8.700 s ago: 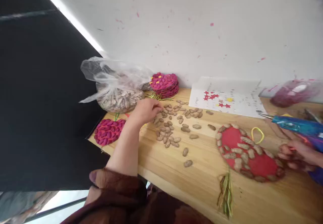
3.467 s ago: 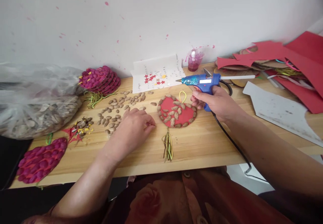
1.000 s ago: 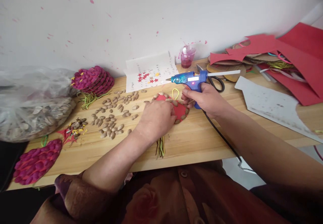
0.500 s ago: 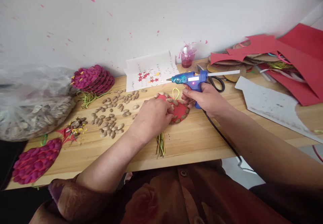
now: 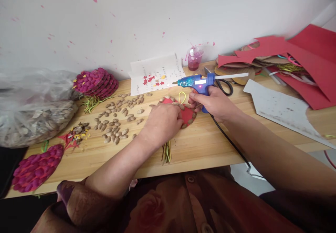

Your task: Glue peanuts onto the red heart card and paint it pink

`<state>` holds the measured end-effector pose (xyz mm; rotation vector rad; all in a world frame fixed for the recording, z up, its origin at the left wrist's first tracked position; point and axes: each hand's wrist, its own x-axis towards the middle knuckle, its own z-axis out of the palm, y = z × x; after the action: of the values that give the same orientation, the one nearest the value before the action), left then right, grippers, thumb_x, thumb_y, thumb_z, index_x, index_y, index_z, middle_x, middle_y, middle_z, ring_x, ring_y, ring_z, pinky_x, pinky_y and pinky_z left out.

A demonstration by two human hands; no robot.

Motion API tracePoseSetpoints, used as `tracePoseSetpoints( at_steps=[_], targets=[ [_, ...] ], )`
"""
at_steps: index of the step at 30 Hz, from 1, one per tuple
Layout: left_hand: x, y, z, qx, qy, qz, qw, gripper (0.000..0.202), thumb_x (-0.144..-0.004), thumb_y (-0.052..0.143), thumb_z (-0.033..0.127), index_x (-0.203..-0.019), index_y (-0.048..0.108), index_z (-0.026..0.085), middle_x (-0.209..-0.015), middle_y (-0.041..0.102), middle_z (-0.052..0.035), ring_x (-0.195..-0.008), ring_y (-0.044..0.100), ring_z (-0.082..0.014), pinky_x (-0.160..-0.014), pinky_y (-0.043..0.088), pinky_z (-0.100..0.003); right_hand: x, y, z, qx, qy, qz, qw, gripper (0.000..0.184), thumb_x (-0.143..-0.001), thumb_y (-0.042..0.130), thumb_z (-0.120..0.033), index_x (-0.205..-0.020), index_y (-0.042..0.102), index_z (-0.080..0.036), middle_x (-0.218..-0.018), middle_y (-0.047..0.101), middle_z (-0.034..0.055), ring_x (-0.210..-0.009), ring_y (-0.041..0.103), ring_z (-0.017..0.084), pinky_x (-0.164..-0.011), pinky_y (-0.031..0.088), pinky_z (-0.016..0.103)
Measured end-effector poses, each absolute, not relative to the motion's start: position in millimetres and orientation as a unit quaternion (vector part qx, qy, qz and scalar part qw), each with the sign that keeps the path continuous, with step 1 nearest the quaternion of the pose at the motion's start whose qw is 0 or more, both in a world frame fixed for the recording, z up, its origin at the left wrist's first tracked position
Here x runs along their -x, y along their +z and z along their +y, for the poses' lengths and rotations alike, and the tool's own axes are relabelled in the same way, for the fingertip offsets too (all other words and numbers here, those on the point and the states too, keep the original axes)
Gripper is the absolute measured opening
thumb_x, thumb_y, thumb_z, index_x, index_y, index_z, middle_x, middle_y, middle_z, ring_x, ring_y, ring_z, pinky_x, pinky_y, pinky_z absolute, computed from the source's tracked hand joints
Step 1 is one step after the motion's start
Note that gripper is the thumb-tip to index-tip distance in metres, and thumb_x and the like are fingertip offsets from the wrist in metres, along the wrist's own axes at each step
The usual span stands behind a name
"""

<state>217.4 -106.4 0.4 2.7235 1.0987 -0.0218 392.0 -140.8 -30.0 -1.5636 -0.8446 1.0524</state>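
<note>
The left hand [image 5: 162, 122] lies flat on the red heart [image 5: 188, 114], with its fingers pressing down on the nuts stuck there. It covers most of the heart, so I cannot tell if it pinches a nut or just presses.

The right hand [image 5: 214, 101] is closed tight around the handle of the blue glue gun [image 5: 199, 82]. The gun sits just above the heart, at its far right edge. The tip points left, past the yellow loop [image 5: 182, 96] at the top of the heart. A small red light shows on the gun, so I think it is hot.

Things could go wrong here. The left fingers are very near the tip, so hot glue could drip on them and burn. If the hand pushes sideways, the soft glue could let a nut slide out of place. The black cord [image 5: 231, 142] runs from the gun over the table [image 5: 204, 149] edge, right of the heart. A tug on it could jerk the gun. More loose nuts [image 5: 115, 121] lie left of the heart, and a sleeve could sweep them off.
</note>
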Motion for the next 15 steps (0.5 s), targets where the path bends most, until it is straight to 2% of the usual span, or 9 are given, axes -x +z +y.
tracePoseSetpoints(
  at_steps=[10,15],
  targets=[
    [-215.5,-2.6,-105.6,-0.920,0.000,0.377,0.105,0.013,-0.083,0.061,0.022,-0.076,0.071,0.021,-0.075,0.073,-0.0061,-0.076,0.068,-0.0266,-0.073,0.051,-0.038,-392.5,-31.0,-141.4,0.644,0.434,-0.360,0.517,0.016,-0.089,0.070,-0.018,-0.074,0.067,-0.016,-0.070,0.070,0.0027,-0.061,0.067,0.013,-0.050,0.052,0.020],
    [-203.7,28.1,-110.6,-0.928,0.027,0.359,0.092,0.018,-0.093,0.058,0.026,-0.085,0.074,0.020,-0.084,0.074,-0.0066,-0.080,0.068,-0.0244,-0.078,0.053,-0.037,-393.0,-32.4,-141.6,0.628,0.444,-0.358,0.530,0.012,-0.087,0.070,-0.019,-0.076,0.066,-0.016,-0.068,0.069,0.0022,-0.059,0.066,0.012,-0.051,0.052,0.021]
  ],
)
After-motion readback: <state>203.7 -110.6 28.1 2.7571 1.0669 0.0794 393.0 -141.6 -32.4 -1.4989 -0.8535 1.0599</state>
